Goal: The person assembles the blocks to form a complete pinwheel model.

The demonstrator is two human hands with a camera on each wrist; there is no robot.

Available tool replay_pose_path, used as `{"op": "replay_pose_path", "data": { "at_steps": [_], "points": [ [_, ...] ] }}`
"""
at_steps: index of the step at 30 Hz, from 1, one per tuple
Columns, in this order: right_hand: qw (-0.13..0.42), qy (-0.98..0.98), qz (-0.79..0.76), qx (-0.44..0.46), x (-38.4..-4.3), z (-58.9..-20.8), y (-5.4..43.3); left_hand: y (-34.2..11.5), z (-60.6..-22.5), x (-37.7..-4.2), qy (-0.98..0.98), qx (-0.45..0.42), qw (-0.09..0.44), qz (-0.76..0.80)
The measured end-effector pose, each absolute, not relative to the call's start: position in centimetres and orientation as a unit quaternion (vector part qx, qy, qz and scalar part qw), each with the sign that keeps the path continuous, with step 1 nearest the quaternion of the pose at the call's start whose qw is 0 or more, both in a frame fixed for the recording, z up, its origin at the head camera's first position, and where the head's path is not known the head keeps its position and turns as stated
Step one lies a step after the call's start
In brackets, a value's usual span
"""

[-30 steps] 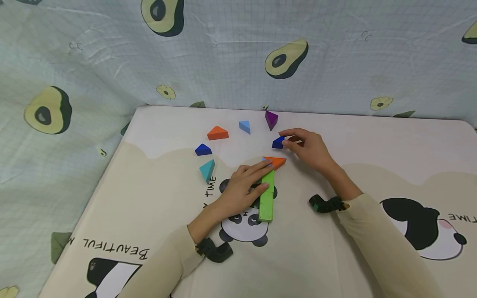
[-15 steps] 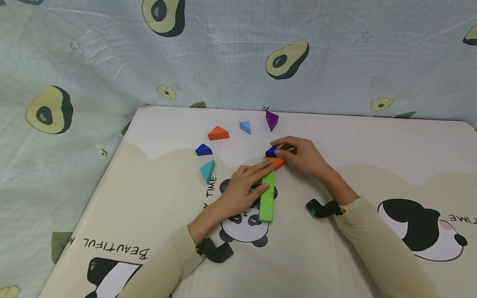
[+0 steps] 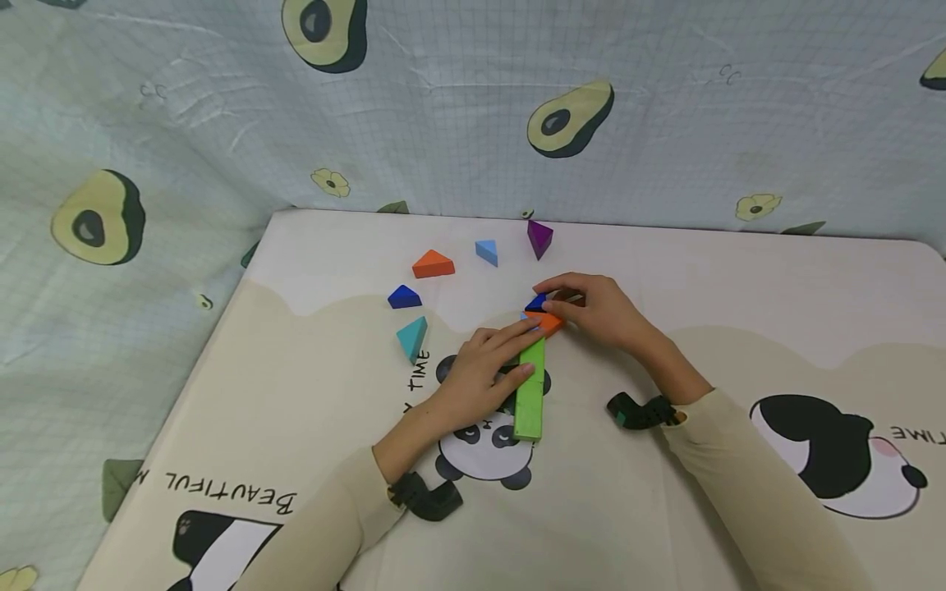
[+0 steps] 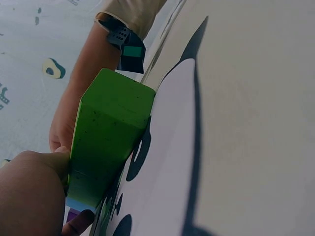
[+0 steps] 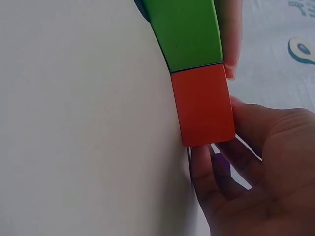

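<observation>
My right hand [image 3: 602, 312] pinches a dark blue triangular block [image 3: 534, 304] between thumb and fingers, against the far side of an orange triangular block [image 3: 548, 322]. That orange block [image 5: 204, 105] hides the blue one in the right wrist view. A light blue block [image 4: 81, 205] sits beside the orange one, mostly under my left fingertips. From these, a green bar [image 3: 528, 402] runs toward me; a faint seam crosses it. My left hand [image 3: 480, 377] rests with extended fingers over the light blue and orange blocks, its thumb touching the green bar.
Loose triangular blocks lie farther back and left: orange [image 3: 433, 264], light blue [image 3: 486, 252], purple [image 3: 540, 239], dark blue [image 3: 404, 297] and teal [image 3: 412, 338]. The table [image 3: 606, 509] has a panda-print cover. An avocado-patterned cloth [image 3: 443, 107] hangs behind it.
My right hand has brought the dark blue block toward me and slightly left, up to the orange block. The left hand has stayed in place.
</observation>
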State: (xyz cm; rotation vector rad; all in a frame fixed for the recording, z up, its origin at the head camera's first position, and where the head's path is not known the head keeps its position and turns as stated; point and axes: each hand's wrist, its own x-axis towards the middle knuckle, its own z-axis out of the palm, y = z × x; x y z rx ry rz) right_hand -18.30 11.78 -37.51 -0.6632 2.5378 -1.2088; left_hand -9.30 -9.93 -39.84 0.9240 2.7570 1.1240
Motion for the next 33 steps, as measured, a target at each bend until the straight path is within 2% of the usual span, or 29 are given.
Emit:
{"op": "replay_pose_path", "data": {
  "at_steps": [33],
  "points": [
    [0.131, 0.873, -0.399, -0.247, -18.47, -37.39, 11.23, -9.87, -40.02, -9.38, 0.883, 0.306, -0.004, 0.356]
  ]
}}
